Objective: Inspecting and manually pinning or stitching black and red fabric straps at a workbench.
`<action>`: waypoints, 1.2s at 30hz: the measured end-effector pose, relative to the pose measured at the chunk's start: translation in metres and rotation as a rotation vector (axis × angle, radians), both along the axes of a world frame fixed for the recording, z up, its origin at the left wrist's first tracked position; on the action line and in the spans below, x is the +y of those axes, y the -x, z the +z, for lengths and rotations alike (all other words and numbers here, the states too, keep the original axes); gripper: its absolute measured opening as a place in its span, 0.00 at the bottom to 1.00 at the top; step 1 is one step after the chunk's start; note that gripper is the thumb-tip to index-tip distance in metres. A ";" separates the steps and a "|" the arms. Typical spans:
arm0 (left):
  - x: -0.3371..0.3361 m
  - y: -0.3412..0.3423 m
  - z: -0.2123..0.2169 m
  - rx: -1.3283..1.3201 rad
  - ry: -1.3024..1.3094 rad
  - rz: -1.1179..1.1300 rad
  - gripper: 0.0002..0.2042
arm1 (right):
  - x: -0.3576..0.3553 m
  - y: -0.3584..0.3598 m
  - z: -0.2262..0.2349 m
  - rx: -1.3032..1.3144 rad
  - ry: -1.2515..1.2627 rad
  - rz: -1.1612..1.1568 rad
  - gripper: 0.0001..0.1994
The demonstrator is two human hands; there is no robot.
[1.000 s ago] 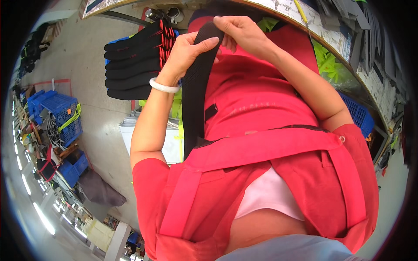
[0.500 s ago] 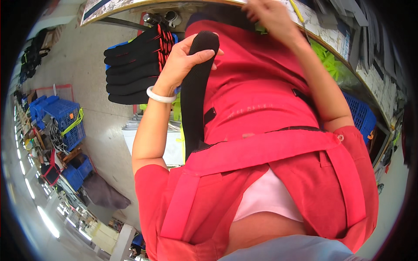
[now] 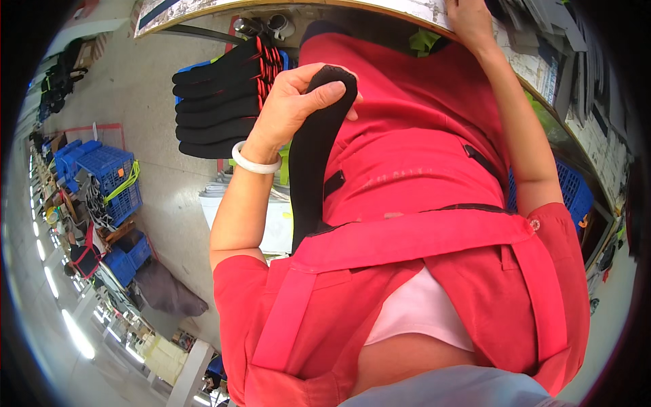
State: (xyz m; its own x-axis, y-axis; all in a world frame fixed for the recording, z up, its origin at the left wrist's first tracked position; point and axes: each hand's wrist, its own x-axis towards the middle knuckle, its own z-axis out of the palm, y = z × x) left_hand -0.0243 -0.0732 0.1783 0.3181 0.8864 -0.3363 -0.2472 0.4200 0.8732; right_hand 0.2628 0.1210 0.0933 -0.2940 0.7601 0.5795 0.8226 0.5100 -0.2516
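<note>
L hand clamped on top end of long black strip hanging down red apron front, R hand flat, fingers spread on bench edge, holding nothing; prob best keep thumb pinch firm, strip straight, untwisted.

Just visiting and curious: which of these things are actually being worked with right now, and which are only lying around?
In hand:
- black padded strip, gripped at its top by the left hand
- workbench, which the right hand reaches onto

Lying about:
- stack of black gloves
- blue crates
- white box
</note>
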 end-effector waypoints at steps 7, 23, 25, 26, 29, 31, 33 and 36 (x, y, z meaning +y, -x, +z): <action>-0.009 -0.001 0.003 0.073 -0.067 0.033 0.09 | -0.132 0.062 0.099 0.429 0.823 0.721 0.07; -0.026 0.005 -0.008 0.067 -0.082 0.079 0.09 | -0.152 0.070 0.114 0.366 1.066 0.690 0.07; -0.025 0.005 -0.002 0.037 -0.097 0.071 0.09 | -0.153 0.069 0.119 0.404 1.127 0.668 0.07; -0.025 0.005 -0.001 0.008 -0.112 0.062 0.09 | -0.153 0.068 0.121 0.411 1.148 0.666 0.07; -0.028 0.006 -0.002 0.066 -0.127 0.071 0.08 | -0.154 0.068 0.120 0.406 1.143 0.687 0.07; -0.029 0.004 -0.001 0.074 -0.154 0.067 0.08 | -0.157 0.069 0.113 0.394 1.117 0.703 0.06; -0.032 -0.001 0.001 0.081 -0.179 0.068 0.07 | -0.163 0.070 0.104 0.491 0.967 0.782 0.07; -0.041 -0.013 0.006 0.153 -0.310 0.036 0.06 | -0.169 0.061 0.106 0.732 1.469 0.716 0.09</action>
State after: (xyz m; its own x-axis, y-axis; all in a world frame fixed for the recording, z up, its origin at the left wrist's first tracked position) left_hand -0.0118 -0.1147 0.1842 0.2516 0.9636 -0.0904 -0.1136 0.1222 0.9860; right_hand 0.2019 -0.0481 0.1988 -0.7842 0.5739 -0.2358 0.0874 -0.2740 -0.9577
